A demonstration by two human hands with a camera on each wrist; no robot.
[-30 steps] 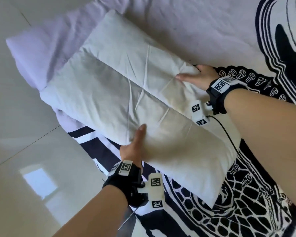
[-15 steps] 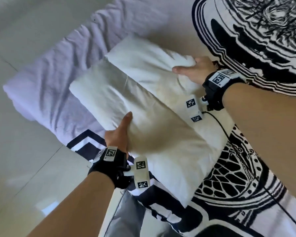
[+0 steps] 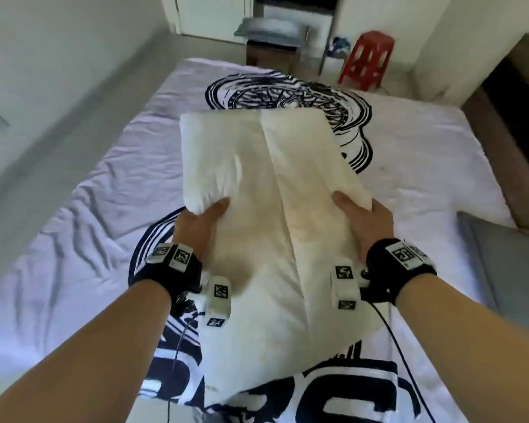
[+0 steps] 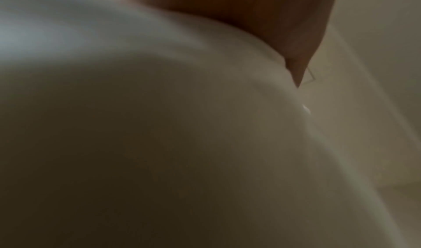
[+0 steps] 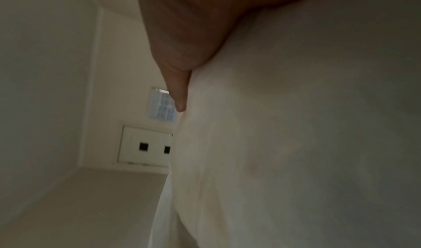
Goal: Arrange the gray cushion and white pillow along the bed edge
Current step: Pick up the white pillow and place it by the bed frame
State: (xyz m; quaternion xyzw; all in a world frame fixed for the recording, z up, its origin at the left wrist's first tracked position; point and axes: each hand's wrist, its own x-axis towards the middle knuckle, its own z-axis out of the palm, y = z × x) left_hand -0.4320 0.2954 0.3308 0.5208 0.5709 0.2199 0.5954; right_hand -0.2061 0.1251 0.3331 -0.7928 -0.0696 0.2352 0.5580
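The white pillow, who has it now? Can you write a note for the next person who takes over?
Left hand: grips the white pillow's left side, thumb on top.
Right hand: grips its right side.
The pillow is held up over the bed, not set down.
The gray cushion lies at the bed's right edge.
Done: pillow picked up.
Left: lay the pillow along the bed edge, then line up the cushion.

The white pillow (image 3: 266,209), earlier lying on the bed (image 3: 83,239), is now lifted between both hands.
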